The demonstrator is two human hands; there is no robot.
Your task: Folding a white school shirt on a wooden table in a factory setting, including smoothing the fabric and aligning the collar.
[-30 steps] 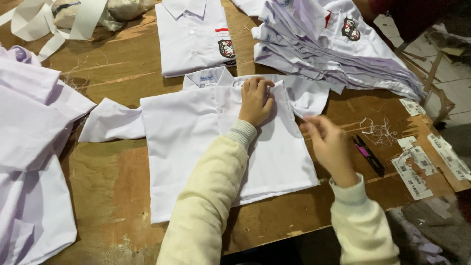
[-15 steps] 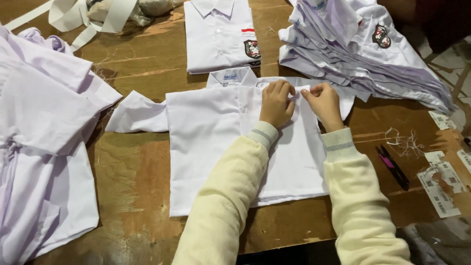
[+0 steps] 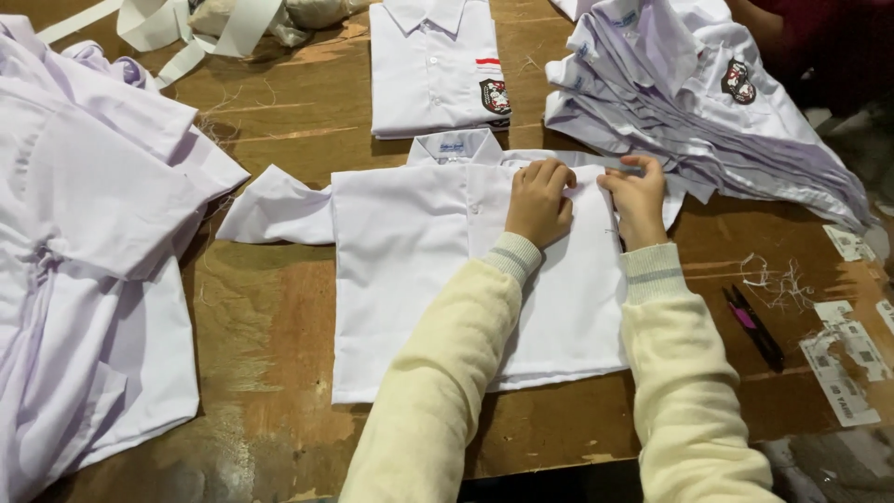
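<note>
A white short-sleeved shirt (image 3: 419,270) lies flat, collar away from me, on the wooden table (image 3: 279,317). My left hand (image 3: 538,200) presses on its upper right chest with the fingers curled. My right hand (image 3: 638,197) rests right beside it, fingers pinching the cloth near the right shoulder. Both arms wear cream sleeves with ribbed cuffs.
A folded white shirt with a crest (image 3: 438,65) lies beyond. A stack of white shirts (image 3: 708,112) sits at the back right, a heap of pale shirts (image 3: 84,242) at the left. Thread snips (image 3: 754,326), paper tags (image 3: 843,363), loose threads and white strips (image 3: 186,28) lie around.
My right hand has come in from the right side of the table and now sits on the shirt beside my left hand. The view has shifted slightly.
</note>
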